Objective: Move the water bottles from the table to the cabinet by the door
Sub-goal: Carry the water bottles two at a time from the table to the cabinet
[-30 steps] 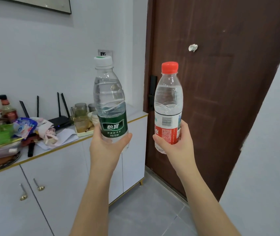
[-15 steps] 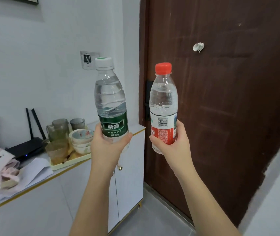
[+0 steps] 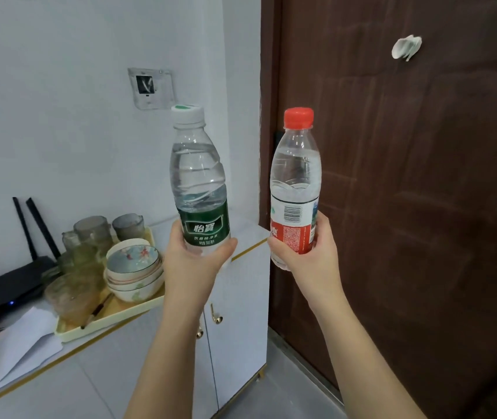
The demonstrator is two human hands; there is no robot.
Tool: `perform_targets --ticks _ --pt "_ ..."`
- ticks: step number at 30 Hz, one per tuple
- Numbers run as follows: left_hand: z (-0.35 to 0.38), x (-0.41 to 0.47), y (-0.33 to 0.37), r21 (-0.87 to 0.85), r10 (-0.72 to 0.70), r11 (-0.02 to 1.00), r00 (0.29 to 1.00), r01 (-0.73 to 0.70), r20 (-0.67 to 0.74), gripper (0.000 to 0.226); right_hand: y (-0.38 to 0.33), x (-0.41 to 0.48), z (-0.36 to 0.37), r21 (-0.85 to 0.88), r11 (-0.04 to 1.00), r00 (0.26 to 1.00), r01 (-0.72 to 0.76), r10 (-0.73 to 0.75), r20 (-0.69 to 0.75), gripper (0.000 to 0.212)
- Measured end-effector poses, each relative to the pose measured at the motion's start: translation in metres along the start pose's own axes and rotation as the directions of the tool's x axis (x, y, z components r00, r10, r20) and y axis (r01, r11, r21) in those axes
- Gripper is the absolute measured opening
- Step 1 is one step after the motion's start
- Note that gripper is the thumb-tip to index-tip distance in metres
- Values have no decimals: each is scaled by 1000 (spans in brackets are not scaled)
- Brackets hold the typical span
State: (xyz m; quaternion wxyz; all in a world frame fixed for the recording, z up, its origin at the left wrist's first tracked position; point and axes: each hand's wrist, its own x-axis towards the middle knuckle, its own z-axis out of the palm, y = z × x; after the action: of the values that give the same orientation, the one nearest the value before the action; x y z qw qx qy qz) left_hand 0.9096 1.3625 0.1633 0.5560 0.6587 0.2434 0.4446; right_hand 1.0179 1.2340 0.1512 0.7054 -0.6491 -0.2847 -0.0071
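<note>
Two water bottles are held upright above the cabinet (image 3: 241, 252) (by the door (image 3: 407, 207)): the green-labelled bottle (image 3: 200, 189) gripped by the left hand (image 3: 192, 261), the red-capped bottle (image 3: 295, 189) by the right hand (image 3: 307, 255).

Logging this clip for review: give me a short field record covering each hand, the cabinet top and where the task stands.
left hand: grips green-label bottle low on its body, upright, white cap on
right hand: grips red-label bottle low, upright, red cap on
cabinet top: tray of stacked bowls and glass cups, router beside it, bare corner by the door
task status: both bottles held in the air, neither set down yet
</note>
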Motion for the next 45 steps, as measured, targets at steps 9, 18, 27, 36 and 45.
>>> perform_targets --ticks 9,18,27,36,45 --pt "65 78 -33 27 31 999 992 -28 -122 56 56 118 6 77 997 992 29 -39 120 67" --pt "115 152 -74 25 -12 999 957 20 -291 52 113 226 23 149 989 963 -18 -23 269 69" --pt "115 215 -129 82 -72 990 922 111 -380 58 169 279 77 146 984 944 -99 46 328 71" --pt "112 307 -191 114 -133 975 912 191 -387 54 237 335 152 113 979 946 -171 131 295 67" --pt "109 338 -249 196 -269 914 893 355 -361 53 308 355 192 -64 957 911 -284 290 295 63"
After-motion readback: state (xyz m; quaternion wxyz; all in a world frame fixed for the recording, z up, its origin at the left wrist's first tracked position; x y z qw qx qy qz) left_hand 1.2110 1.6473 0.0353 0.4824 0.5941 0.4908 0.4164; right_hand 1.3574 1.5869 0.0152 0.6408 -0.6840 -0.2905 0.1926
